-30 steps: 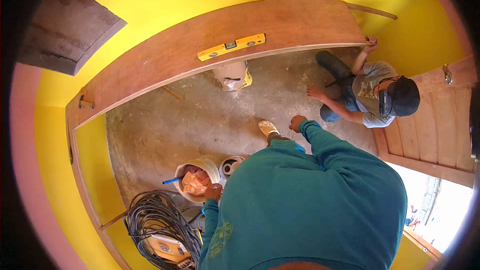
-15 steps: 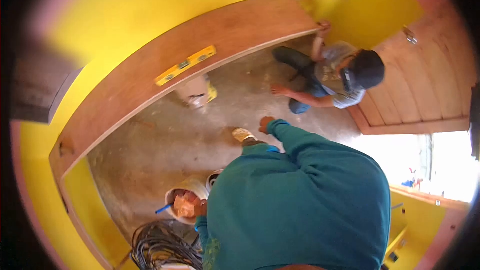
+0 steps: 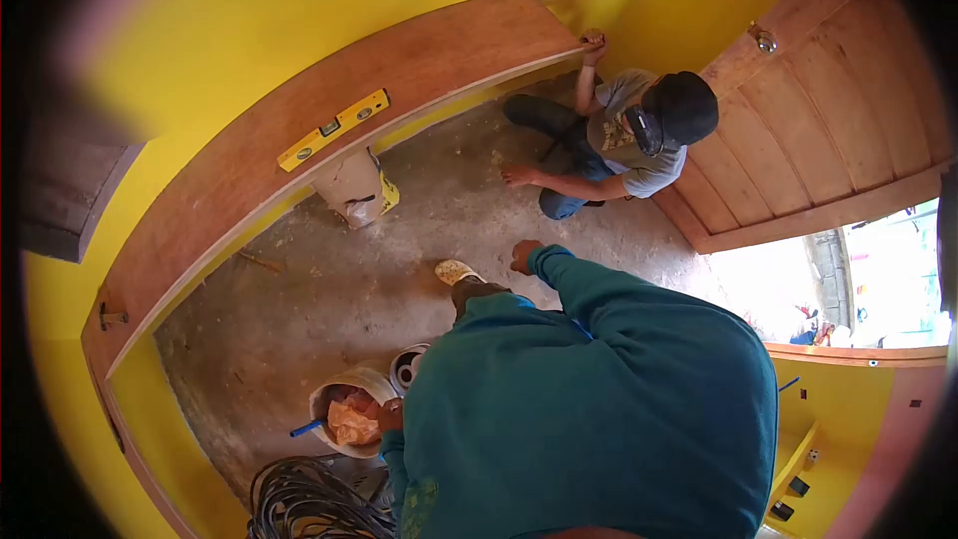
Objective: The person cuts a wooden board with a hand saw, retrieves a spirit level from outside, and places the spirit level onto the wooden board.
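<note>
My left hand is closed at the right rim of a white bucket, its fingers partly hidden. Inside the bucket are a crumpled orange plastic bag and a blue stick-like piece poking out over the edge. Curled and low in front of my body, my right hand is near my shoe; whatever it holds, if anything, is hidden. A yellow spirit level lies on a long brown wooden board along the yellow wall.
A crouching person in a dark cap grips the board's far end with one hand. Under the board stands a covered container. Coiled black cable lies by the bucket; a hammer is on the board. A wooden door stands right.
The view has turned, so the room appears shifted left. My left hand stays at the bucket and my right hand keeps its curled pose. The crouching person still grips the board.
</note>
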A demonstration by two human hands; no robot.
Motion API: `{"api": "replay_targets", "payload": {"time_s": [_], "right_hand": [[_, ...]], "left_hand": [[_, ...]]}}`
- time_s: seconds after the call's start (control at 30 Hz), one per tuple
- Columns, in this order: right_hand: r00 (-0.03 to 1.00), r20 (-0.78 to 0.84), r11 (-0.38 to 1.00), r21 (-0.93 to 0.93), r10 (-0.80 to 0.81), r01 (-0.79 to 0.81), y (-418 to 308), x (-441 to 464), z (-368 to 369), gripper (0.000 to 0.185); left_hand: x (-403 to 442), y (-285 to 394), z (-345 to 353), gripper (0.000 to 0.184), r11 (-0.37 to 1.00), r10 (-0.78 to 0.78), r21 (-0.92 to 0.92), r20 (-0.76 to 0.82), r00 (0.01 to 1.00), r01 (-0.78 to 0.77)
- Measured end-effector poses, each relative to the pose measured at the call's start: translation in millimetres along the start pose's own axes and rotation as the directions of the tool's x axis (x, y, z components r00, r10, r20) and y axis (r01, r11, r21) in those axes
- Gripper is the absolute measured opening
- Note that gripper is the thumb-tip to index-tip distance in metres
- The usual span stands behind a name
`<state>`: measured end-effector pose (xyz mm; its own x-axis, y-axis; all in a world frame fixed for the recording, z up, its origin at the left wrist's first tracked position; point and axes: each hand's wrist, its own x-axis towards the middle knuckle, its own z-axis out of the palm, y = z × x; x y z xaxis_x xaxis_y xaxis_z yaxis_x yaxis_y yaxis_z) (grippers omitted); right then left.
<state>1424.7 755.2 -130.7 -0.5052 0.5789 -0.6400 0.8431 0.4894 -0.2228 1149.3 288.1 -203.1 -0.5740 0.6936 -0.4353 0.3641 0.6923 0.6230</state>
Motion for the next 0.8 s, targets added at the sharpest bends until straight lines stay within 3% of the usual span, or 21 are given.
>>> {"api": "replay_targets", "payload": {"time_s": [0.17, 0.27, 0.3, 0.37, 0.43, 0.53, 0.63, 0.7, 0.77, 0.8], "right_hand": [[0.976, 0.207, 0.997, -0.047, 0.066, -0.057, 2.0, -33.9, 12.5, 0.037], [0.979, 0.192, 0.986, -0.142, -0.062, 0.09, 1.9, -8.0, 18.3, 0.042], [0.99, 0.136, 0.987, -0.149, -0.039, 0.059, -5.2, 3.7, 10.2, 0.043], [0.998, -0.05, 0.987, -0.161, -0.024, 0.016, -15.6, 39.8, -25.6, 0.046], [0.953, -0.302, 0.995, -0.092, 0.017, -0.047, -46.9, 65.2, -93.7, 0.054], [0.811, -0.585, 0.999, 0.035, 0.023, -0.003, -108.3, 101.0, -201.3, 0.069], [0.558, -0.775, 0.944, -0.153, -0.297, 0.291, -157.0, 165.3, -260.8, 0.078], [0.694, -0.698, 0.984, -0.111, -0.176, 0.137, -195.9, 202.8, -280.7, 0.08], [0.668, -0.69, 0.958, -0.247, -0.279, 0.145, -205.8, 257.8, -277.9, 0.066], [0.82, -0.498, 0.945, -0.293, -0.281, 0.146, -213.6, 270.6, -289.0, 0.055]], "left_hand": [[-39.0, -11.2, 21.3, 0.026, 0.997, -0.067, -0.037, 0.012, 0.998, 0.067], [-69.9, -12.8, 34.8, 0.028, 0.979, -0.199, -0.041, 0.02, 0.98, 0.2], [-76.4, -6.1, 34.7, 0.028, 0.966, -0.255, -0.038, 0.045, 0.966, 0.257], [-85.0, 60.1, -6.9, 0.028, 0.979, -0.203, -0.012, 0.099, 0.974, 0.206], [-90.9, 77.4, -14.8, 0.027, 0.969, -0.241, -0.039, 0.103, 0.965, 0.246], [-88.6, 73.2, -13.5, 0.024, 0.957, -0.283, -0.043, 0.096, 0.954, 0.288], [-74.0, 50.1, -4.9, 0.022, 0.959, -0.28, -0.011, 0.086, 0.956, 0.282], [-60.5, 1.4, 13.9, 0.021, 0.975, -0.222, 0.044, 0.094, 0.97, 0.219], [-45.4, -52.9, 27.4, 0.02, 0.978, -0.174, 0.142, 0.131, 0.976, 0.155], [-31.7, -51.2, 18.7, 0.021, 0.97, -0.195, 0.175, 0.156, 0.968, 0.167]]}}
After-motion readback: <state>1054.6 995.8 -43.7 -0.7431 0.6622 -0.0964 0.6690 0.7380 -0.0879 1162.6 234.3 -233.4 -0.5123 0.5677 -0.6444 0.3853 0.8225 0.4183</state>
